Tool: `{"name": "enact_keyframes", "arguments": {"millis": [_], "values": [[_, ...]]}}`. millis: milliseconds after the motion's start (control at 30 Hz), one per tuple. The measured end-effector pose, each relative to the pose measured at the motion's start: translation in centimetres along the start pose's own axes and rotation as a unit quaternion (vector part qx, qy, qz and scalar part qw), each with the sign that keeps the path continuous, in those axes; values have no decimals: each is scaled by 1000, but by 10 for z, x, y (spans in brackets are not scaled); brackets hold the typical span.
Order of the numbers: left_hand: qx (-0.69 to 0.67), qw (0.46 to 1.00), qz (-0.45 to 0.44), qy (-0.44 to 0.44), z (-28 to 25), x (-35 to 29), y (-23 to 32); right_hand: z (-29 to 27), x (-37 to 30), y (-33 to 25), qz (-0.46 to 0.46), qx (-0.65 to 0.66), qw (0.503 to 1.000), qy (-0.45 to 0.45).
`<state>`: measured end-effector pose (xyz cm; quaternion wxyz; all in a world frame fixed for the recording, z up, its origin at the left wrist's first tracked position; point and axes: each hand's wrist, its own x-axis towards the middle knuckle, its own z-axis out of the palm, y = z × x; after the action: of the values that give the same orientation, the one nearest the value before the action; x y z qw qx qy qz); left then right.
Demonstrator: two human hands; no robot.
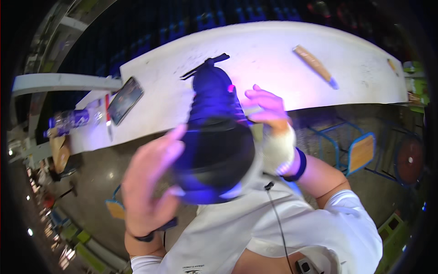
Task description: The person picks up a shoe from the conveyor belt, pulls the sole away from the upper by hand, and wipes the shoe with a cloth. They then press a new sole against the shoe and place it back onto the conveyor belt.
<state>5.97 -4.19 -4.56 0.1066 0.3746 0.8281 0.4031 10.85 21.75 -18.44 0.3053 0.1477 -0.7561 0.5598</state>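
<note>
The left hand (153, 178), blurred, has its fingers and thumb apart beside a black ridged object with a rounded near end (214, 155); contact cannot be told. The right hand (268, 107) has its fingers spread at the object's right side. The object's far end lies over the white table (264, 55). Left is a dark rectangular phone (126, 100); far right, a long tan piece (314, 64).

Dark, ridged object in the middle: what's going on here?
The person's left hand and right hand are open on either side of the dark, ridged object; blur hides any contact. Its far end is over the white table, with a phone to its left and a tan, long item to its right.
</note>
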Motion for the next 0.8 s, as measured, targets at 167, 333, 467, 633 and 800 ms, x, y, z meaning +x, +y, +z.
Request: {"name": "enact_keyframes", "arguments": {"millis": [167, 333, 467, 633, 800], "values": [[-17, 992, 97, 84, 112, -1, -59, -70, 67, -77, -7, -34, 988, -148], [-150, 962, 116, 195, 129, 32, -51, -62, 42, -72, -4, 34, 997, -72], [-182, 944, 165, 219, 131, 35, -20, -65, 37, -69, 19, 31, 998, -55], [-146, 939, 192, 244, 127, 46, -16, -64, 36, -63, 26, 89, 994, -57], [-233, 944, 138, 186, 130, 54, -12, -80, 24, -56, -26, 6, 997, -72]]}}
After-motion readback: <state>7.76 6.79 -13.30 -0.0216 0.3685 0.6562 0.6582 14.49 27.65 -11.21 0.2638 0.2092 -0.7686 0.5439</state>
